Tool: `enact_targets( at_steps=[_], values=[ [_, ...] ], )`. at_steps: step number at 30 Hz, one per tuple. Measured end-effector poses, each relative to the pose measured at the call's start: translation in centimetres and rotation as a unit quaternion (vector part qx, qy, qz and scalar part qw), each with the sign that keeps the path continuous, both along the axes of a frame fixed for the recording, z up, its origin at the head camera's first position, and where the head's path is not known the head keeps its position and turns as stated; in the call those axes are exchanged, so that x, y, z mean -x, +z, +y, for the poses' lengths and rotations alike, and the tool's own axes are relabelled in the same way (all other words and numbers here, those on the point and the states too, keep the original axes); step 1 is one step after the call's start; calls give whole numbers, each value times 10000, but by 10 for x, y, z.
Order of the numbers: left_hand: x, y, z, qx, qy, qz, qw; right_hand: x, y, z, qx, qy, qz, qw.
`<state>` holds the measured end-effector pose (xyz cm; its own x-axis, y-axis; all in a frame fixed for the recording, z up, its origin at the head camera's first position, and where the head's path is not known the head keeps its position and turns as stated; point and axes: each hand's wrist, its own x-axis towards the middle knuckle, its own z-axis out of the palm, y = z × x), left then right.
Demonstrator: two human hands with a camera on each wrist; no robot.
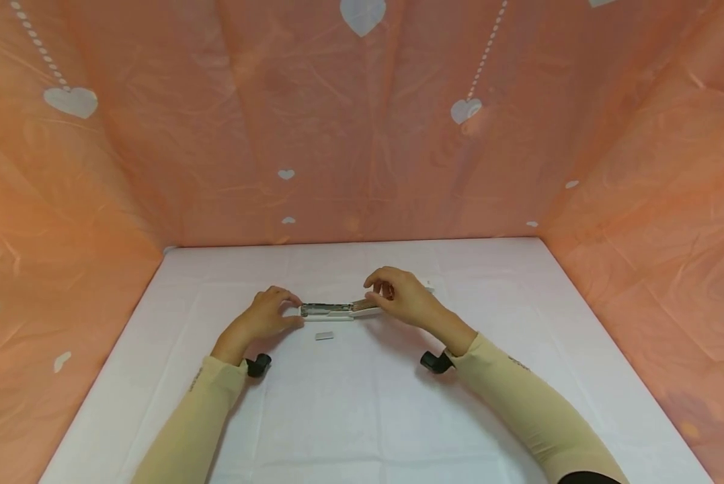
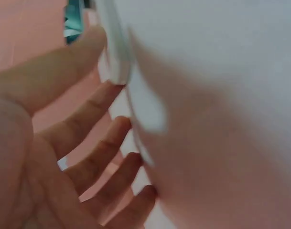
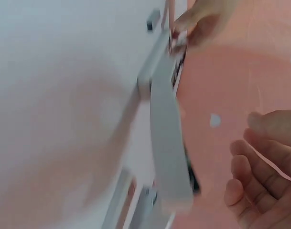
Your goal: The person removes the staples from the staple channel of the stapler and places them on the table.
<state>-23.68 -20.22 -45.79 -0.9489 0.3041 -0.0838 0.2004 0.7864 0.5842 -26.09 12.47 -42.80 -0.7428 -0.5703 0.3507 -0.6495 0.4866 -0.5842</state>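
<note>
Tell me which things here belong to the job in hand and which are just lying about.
Apparently part of the job:
White jointed device
Left hand, pinching one end
Right hand, near the other end

Seemingly lying about:
Small grey block, untouched, though perhaps a part
Pale pieces by the right hand, purpose unclear

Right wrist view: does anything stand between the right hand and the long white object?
Nothing visible does: in that view, a bare gap separates the right hand from the long white object. The left hand holds the object's opposite end, clear of that gap; the small gray piece lies on the near side, also clear.
</note>
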Motion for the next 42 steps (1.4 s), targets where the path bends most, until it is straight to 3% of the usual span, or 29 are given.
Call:
enact_targets(
  at_steps=[6, 10, 14, 26, 33, 42],
  values=[
    [4, 8, 5, -66, 200, -2, 9998, 14, 3, 26, 134, -322, 150, 9993],
    [7, 14, 18, -88, 449, 77, 9989, 23, 0, 39, 118, -403, 177, 9990],
    [13, 18, 33, -90, 470, 199, 9987, 29, -3, 48, 142, -380, 170, 9990],
    [30, 21, 74, -26, -16, 583, 9983, 40, -13, 59, -15, -253, 54, 9997],
    [49, 27, 93, 109, -266, 465, 9985, 43, -19, 60, -104, -238, -206, 9994],
    [64, 29, 112, 210, -421, 116, 9988, 48, -30, 61, -73, -124, -138, 9998]
  ],
)
